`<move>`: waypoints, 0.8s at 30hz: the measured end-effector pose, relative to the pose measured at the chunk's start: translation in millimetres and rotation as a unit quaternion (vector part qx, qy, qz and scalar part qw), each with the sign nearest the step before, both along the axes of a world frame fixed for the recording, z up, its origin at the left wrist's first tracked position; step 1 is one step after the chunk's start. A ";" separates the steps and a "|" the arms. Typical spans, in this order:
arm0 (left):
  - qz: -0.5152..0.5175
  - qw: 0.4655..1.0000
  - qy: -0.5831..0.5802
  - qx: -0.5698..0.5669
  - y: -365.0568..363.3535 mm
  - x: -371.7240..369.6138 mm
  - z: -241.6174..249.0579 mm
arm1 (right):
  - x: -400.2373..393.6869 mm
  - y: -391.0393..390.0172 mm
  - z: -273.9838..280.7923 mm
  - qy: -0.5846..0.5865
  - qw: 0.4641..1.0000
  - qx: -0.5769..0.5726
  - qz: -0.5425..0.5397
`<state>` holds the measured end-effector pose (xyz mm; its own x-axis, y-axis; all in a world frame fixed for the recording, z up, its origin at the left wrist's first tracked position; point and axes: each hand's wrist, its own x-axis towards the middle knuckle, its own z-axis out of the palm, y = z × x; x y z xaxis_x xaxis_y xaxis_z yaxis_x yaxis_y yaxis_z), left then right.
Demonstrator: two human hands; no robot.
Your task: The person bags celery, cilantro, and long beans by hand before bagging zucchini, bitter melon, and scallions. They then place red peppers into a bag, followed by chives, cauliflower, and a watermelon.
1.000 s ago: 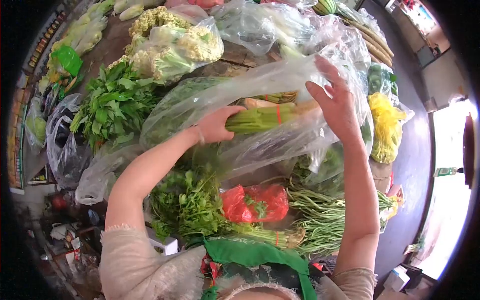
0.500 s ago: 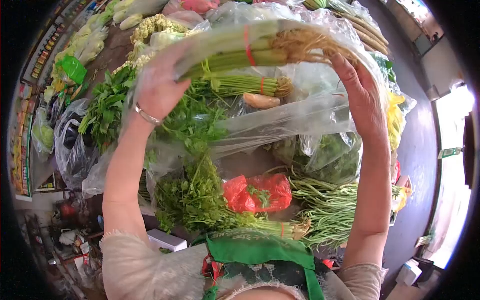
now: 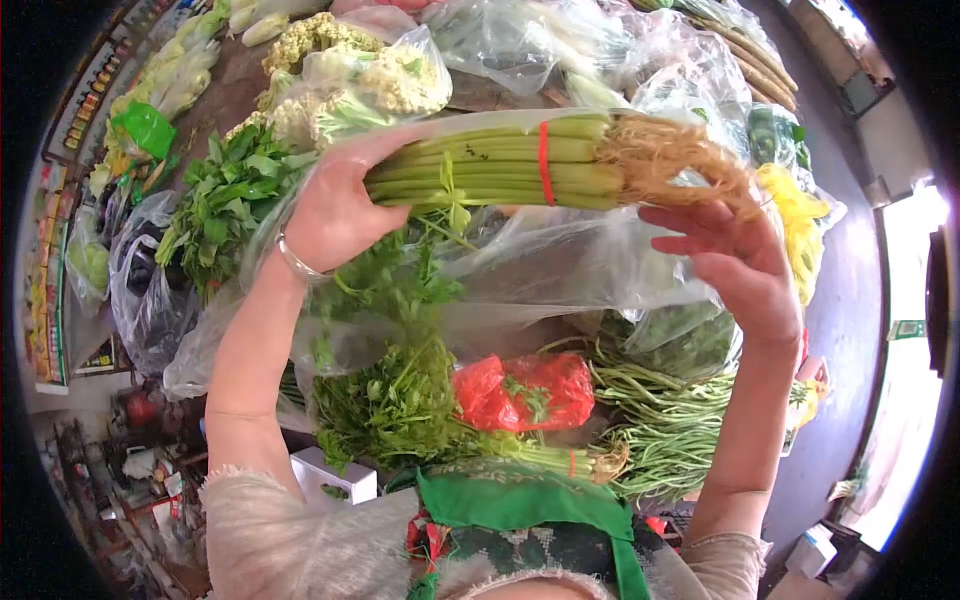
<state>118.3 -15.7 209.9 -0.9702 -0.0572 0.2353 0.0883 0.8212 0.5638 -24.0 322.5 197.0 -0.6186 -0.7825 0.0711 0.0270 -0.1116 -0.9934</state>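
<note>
A bundle of green stalks [image 3: 490, 165], bound with a red band [image 3: 545, 163], is held up level, its pale brown roots [image 3: 680, 160] to the right. My left hand [image 3: 350, 205], with a bracelet at the wrist, is wrapped round the stalks' left end. Leaves hang down below that hand. At the root end my right hand [image 3: 735, 260] has its fingers apart, just under the roots; whether they touch is unclear. Clear plastic film [image 3: 560, 260] stretches around the bundle and between both arms.
Below lie leafy greens [image 3: 385, 400], a red plastic bag [image 3: 525, 392] and long green beans [image 3: 670, 430]. Bagged cauliflower [image 3: 390, 80] is at the back, dark leafy greens [image 3: 225, 195] at the left, and a yellow bag [image 3: 795, 225] at the right.
The bundle has moved lower and a little to the right, with its stalks more fully in view. My right hand has moved down, and its fingers have spread under the roots.
</note>
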 end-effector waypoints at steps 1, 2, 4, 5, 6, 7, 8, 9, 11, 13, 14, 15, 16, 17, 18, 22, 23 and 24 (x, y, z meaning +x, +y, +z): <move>0.000 1.000 -0.001 0.001 3.8 0.7 1.8 | -1.3 1.1 1.5 -0.071 0.995 -0.065 0.024; -0.017 0.993 -0.070 0.098 11.8 2.3 4.3 | -1.5 1.5 2.9 -0.140 0.981 -0.130 0.047; -0.075 0.981 -0.107 0.145 28.0 1.7 -1.5 | 12.2 4.5 -21.1 -0.114 0.984 -0.131 -0.026; -0.118 0.980 -0.083 0.141 41.4 0.2 -7.0 | 21.7 7.1 -43.8 -0.078 0.992 -0.093 -0.032; -0.137 0.962 -0.135 0.193 64.1 -0.4 3.4 | 31.5 11.1 -58.8 -0.042 0.997 -0.055 -0.037; -0.183 0.970 -0.083 0.136 81.5 -1.7 -2.2 | 53.0 -3.7 -47.6 -0.105 0.992 -0.071 -0.007; -0.217 0.960 -0.106 0.139 100.7 -1.4 0.9 | 75.8 -20.4 -36.0 -0.167 0.982 -0.086 0.024; -0.246 0.964 -0.052 0.088 113.5 -0.4 -13.6 | 87.9 -18.0 -55.1 -0.195 0.968 -0.155 0.020; -0.257 0.961 -0.016 0.105 135.2 2.0 -32.9 | 107.1 -7.8 -71.0 -0.176 0.964 -0.194 -0.051; -0.272 0.957 -0.016 0.098 144.9 6.8 -47.5 | 119.7 13.5 -79.9 -0.123 0.957 -0.207 -0.163; -0.282 0.954 -0.018 0.099 147.4 11.4 -51.6 | 119.5 32.1 -81.4 -0.122 0.955 -0.207 -0.173; -0.257 0.965 -0.054 0.004 149.0 16.5 -54.0 | 117.1 55.0 -83.1 -0.128 0.947 -0.228 -0.185; -0.229 0.965 -0.087 -0.092 148.1 21.3 -58.3 | 114.3 78.2 -84.2 -0.133 0.940 -0.248 -0.195; -0.230 0.954 -0.172 -0.085 141.1 21.8 -73.7 | 111.6 102.1 -81.6 -0.121 0.932 -0.264 -0.218; -0.213 0.957 -0.186 -0.067 136.8 27.1 -82.9 | 108.9 127.6 -75.1 -0.108 0.923 -0.279 -0.241; -0.166 0.936 -0.250 -0.185 100.4 34.5 -108.9 | 102.8 226.4 -39.1 -0.105 0.841 -0.426 -0.318; -0.147 0.939 -0.264 -0.163 87.7 37.4 -122.4 | 104.8 250.2 -30.5 -0.099 0.840 -0.422 -0.327; -0.148 0.952 -0.236 -0.124 63.5 46.7 -147.8 | 107.4 271.9 -22.5 -0.089 0.835 -0.428 -0.334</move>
